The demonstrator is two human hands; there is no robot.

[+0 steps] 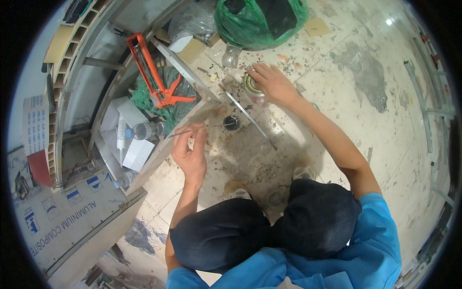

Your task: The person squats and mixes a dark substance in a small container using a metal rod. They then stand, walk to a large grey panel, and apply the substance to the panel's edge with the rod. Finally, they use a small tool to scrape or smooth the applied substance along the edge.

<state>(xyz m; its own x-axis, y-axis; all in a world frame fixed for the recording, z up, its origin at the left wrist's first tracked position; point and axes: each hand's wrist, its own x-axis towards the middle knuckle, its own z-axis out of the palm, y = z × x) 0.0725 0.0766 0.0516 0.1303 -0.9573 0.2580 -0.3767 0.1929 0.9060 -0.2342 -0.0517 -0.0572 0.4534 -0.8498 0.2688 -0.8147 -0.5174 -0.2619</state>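
I squat on the stained floor [337, 96]. My left hand [190, 154] pinches a thin stick [202, 129] between thumb and fingers, the other fingers curled loosely; the stick's far end reaches to a small black cup [231, 123] on the floor. My right hand [272, 83] is stretched forward, fingers spread over a round tin [251, 85], resting on its top; I cannot tell whether they grip it. A metal strip [250, 118] lies between cup and tin. A green bag [260, 21] sits beyond the tin, and an orange caulking gun [154, 72] lies to the left.
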